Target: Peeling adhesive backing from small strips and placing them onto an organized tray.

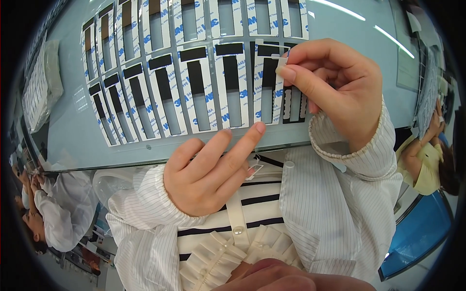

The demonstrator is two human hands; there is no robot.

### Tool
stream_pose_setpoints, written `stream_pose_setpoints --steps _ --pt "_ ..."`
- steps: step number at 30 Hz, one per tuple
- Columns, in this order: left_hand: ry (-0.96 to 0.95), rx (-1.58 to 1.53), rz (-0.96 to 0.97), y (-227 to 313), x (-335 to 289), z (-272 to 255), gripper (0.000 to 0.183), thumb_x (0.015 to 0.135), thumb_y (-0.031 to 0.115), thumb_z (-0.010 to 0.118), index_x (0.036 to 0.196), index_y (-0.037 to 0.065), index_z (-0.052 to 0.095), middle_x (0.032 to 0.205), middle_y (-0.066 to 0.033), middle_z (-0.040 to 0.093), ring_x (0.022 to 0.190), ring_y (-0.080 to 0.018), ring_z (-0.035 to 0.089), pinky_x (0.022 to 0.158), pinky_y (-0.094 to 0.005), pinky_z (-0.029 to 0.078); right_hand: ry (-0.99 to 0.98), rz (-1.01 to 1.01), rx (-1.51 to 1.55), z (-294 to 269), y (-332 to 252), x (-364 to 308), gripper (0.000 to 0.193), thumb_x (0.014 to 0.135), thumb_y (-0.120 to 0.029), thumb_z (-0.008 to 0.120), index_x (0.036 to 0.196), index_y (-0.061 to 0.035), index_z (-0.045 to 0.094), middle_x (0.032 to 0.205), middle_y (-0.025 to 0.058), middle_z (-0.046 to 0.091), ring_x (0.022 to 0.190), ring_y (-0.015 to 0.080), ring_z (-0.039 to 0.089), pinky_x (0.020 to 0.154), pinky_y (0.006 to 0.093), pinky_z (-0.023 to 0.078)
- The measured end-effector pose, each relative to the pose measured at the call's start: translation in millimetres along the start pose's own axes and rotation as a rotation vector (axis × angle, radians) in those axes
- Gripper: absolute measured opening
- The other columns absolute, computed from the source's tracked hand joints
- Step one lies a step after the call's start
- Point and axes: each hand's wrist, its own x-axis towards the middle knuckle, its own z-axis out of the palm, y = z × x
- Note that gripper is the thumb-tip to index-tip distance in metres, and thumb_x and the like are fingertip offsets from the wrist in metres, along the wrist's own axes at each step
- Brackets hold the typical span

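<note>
My right hand [340,89] pinches the upper right edge of an adhesive frame [257,99], a slim white rectangle with blue print and a long opening, between thumb and forefinger. That edge stands slightly raised, and a black bar crosses the frame's top. My left hand [206,174] is open, holding nothing, at the table's near edge. Its outstretched index fingertip touches or almost touches the frame's lower end. Partly hidden beneath my right hand is a black frame [286,116] with pale wavy-edged strips.
Several similar adhesive frames [209,97] lie in two rows on the pale glass-like tabletop [340,29]. A plastic-wrapped stack [46,87] rests at the far left. People sit at both sides, one in white [68,208] and one in yellow [427,162].
</note>
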Motion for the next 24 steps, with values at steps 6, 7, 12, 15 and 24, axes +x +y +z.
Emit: stream_pose_setpoints --steps 6,7,12,15,24 --pt "-0.017 0.012 -0.009 2.3 0.4 -1.1 0.021 0.083 0.023 0.069 0.074 0.007 0.058 0.122 -0.0094 0.071 0.093 -0.0223 0.061 0.07 -0.0286 0.04 0.005 -0.05 -0.029 0.9 2.4 -1.1 0.014 0.09 -0.002 0.072 0.103 0.0033 0.069 0.085 0.0069 0.073 0.054 0.0009 0.054 0.047 0.014 0.039" --pt "-0.018 0.012 -0.008 2.3 0.3 -0.6 0.021 0.083 0.023 0.069 0.074 0.007 0.058 0.122 -0.0094 0.071 0.093 -0.0223 0.061 0.07 -0.0286 0.04 0.011 -0.075 -0.042 1.1 3.1 -1.3 0.014 0.09 -0.002 0.072 0.102 0.003 0.069 0.085 0.0067 0.072 0.054 0.001 0.054 0.047 0.014 0.04" --pt "-0.012 0.026 -0.012 3.1 0.4 0.5 0.02 0.085 0.023 0.068 0.077 0.007 0.059 0.123 -0.0073 0.071 0.097 -0.0212 0.06 0.071 -0.0283 0.04 0.018 -0.097 -0.081 1.3 3.4 -2.3 0.014 0.089 -0.002 0.073 0.102 0.0028 0.07 0.087 0.0063 0.073 0.056 0.0016 0.055 0.047 0.0142 0.041" --pt "-0.002 0.021 -0.007 2.6 -0.7 3.8 0.019 0.087 0.023 0.067 0.08 0.007 0.061 0.125 -0.0048 0.07 0.1 -0.0203 0.058 0.071 -0.0279 0.04 0.022 -0.105 -0.092 1.8 2.8 -3.1 0.014 0.089 -0.001 0.073 0.102 0.003 0.07 0.088 0.0062 0.073 0.058 0.002 0.057 0.048 0.0144 0.042" --pt "-0.004 0.089 0.01 7.9 4.8 8.1 0.029 0.089 0.028 0.065 0.069 0.012 0.051 0.125 -0.0026 0.07 0.099 -0.0219 0.056 0.078 -0.0299 0.039 0.027 -0.11 -0.116 3.6 -1.1 -5.1 0.014 0.088 0.001 0.073 0.101 0.0034 0.07 0.091 0.0064 0.073 0.061 0.0027 0.059 0.05 0.0148 0.044"
